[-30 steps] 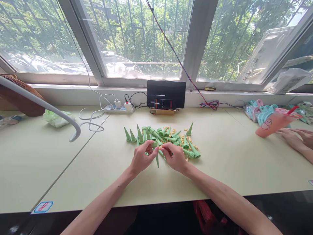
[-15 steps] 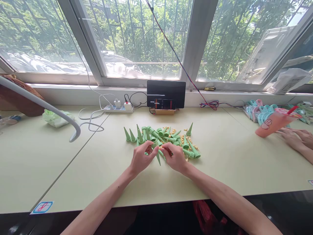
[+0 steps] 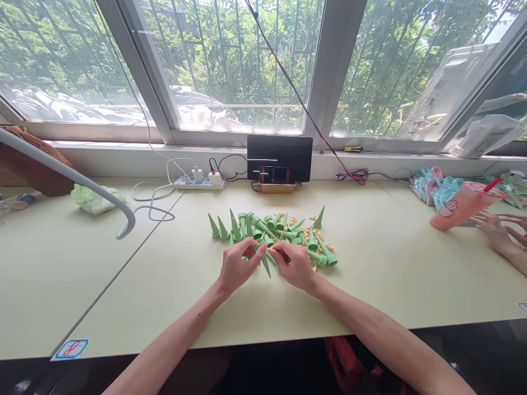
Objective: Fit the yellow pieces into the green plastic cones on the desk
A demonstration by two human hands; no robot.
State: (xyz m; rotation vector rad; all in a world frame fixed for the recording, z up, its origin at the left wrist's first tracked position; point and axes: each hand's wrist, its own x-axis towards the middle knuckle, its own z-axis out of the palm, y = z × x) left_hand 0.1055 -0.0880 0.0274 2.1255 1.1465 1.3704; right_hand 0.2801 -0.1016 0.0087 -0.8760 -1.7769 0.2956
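Observation:
My left hand (image 3: pixel 237 264) is closed round a green plastic cone spike (image 3: pixel 267 266), its tip angled down toward the table. Close beside it, my right hand (image 3: pixel 295 265) pinches a small yellow plastic piece (image 3: pixel 269 248) at the side of the spike; whether the two parts touch is hard to make out. Just beyond both hands lies a heap of green spikes (image 3: pixel 280 233), mixed with small yellow pieces (image 3: pixel 328 247). Several spikes (image 3: pixel 223 229) stand upright with tips up at the heap's left, and one more (image 3: pixel 319 218) stands at its right back.
Behind the heap, a phone (image 3: pixel 278 175) leans against a dark tablet (image 3: pixel 304 156). A power strip (image 3: pixel 200 183) with cables sits left of it. At right are a pink drink cup (image 3: pixel 457 208), bagged scissors-like items (image 3: pixel 432 184) and another person's hands (image 3: pixel 496 230). A grey curved bar (image 3: pixel 102 192) crosses the left.
My hands stay nearly in place, with only slight finger movement at the spike and yellow piece. The other person's hands at the right have lifted and spread a little.

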